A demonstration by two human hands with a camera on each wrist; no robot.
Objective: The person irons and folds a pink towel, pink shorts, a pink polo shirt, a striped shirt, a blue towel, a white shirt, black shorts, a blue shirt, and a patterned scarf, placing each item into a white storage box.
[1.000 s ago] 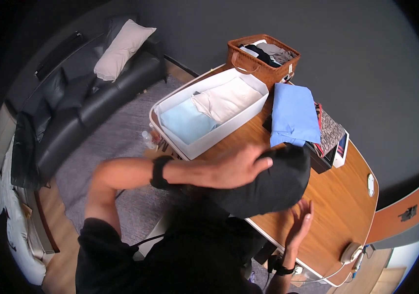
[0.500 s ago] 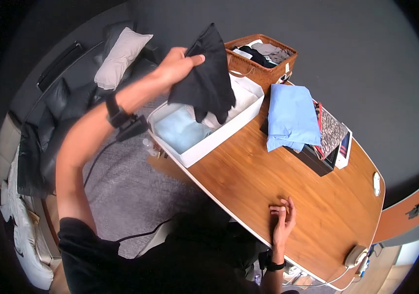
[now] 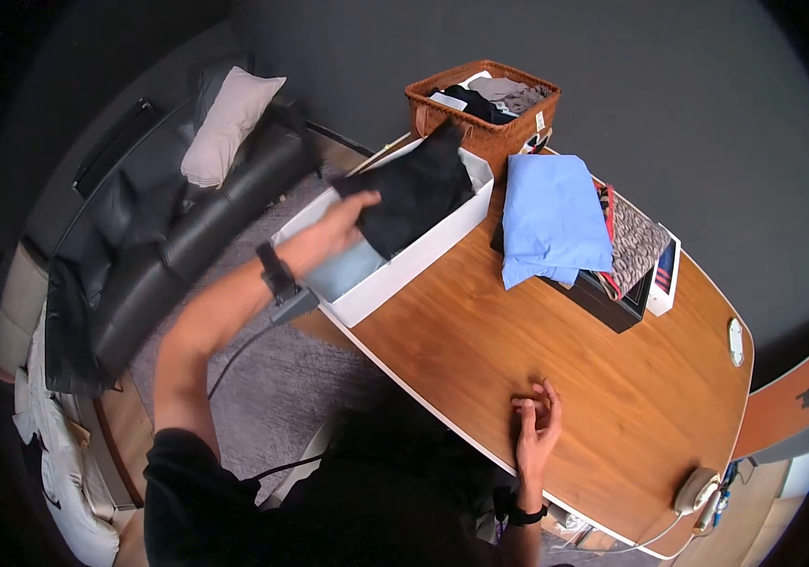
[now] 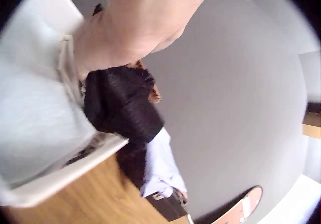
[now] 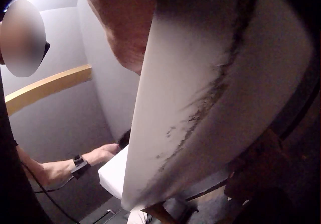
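Observation:
My left hand grips a piece of black clothing by its near edge, over the long white box. The clothing spreads across the far part of the box and overlaps its rim. Light blue folded cloth lies in the near end. In the left wrist view the black clothing hangs beyond the hand, whose fingertips are hidden. My right hand rests at the table's near edge, fingers loosely curled and holding nothing. Mostly the table's edge and underside fill the right wrist view.
A brown woven basket of clothes stands behind the box. Right of it, a blue folded cloth and a patterned cloth lie on a black box. A round, corded device sits at the table's right end.
My left hand has carried the black clothing from in front of me, lifted it, and brought it down over the white box. The right hand has drawn back slightly toward the table's near edge.

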